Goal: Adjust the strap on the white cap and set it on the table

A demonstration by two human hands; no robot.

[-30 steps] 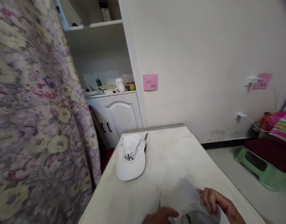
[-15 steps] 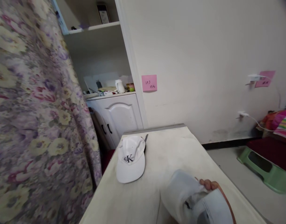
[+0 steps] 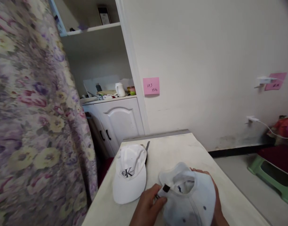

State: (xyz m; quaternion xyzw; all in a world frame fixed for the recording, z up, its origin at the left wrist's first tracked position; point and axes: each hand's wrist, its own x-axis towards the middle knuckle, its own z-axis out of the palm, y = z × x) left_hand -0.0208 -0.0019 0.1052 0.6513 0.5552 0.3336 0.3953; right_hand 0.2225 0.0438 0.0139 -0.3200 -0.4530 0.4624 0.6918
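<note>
Pinching the dark-ended strap [image 3: 161, 192] of the pale cap [image 3: 193, 204], the left hand [image 3: 147, 203] has thumb and fingers closed together at the cap's 9 o'clock side. The right hand [image 3: 218, 203] wraps the 3 o'clock side, its fingers reaching round toward 1 o'clock; the cap hides much of that grip. So the hands are apart, with the pale cap between them, both clamped on it. The cap is at the near end of the table [image 3: 168, 152], tilted so that its inside shows through a gap toward 12 o'clock, a small dark mark within. What looks like its brim points to about 11 o'clock, the crown to 5 o'clock, so its long axis slants that way. Whether it touches the table cannot be told.

From the pale cap, the white cap [image 3: 131, 175] lies at 10 o'clock, brim toward 7 o'clock and crown toward 1 o'clock, its cK lettering facing up. It is just beside the left hand, which is much the nearer of the two; the pale cap stands between it and the right hand.

Farther out, a pink note [image 3: 151, 86] is on the wall [image 3: 200, 56] at 12 o'clock, the cupboard [image 3: 121, 121] at 11, the flowered curtain [image 3: 45, 125] at 10, and a green stool [image 3: 274, 180] at 2.
</note>
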